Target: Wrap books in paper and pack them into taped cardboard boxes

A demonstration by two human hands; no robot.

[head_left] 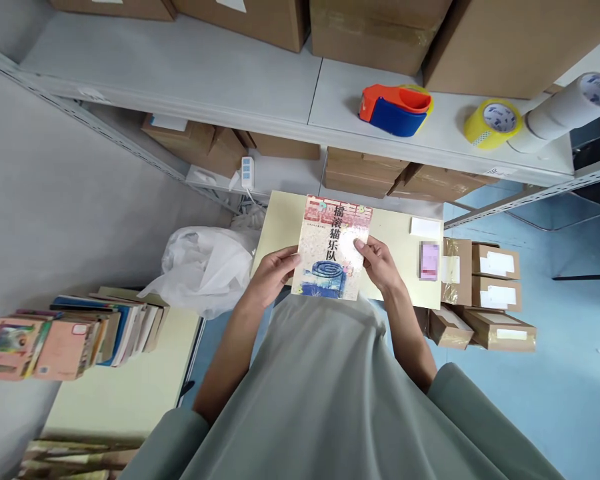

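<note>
Grey-green cloth of the person's shirt (325, 387) fills the bottom centre of the frame. Just beyond it, the left hand (273, 275) pinches one side edge of a thin book (333, 250), and the right hand (380, 263) grips the opposite edge, its thumb pressed on the cover. This book sits mid-frame, front cover up, above a cream table (277, 223). Holding it to look over the cover seems the step in hand; opening or turning it would call for one hand to loosen while the other bears its weight. Taped cartons (495, 263) stand at the right of the frame; farther off, a tape dispenser (395, 110) rests on a grey shelf (180, 60) along the top.
</note>
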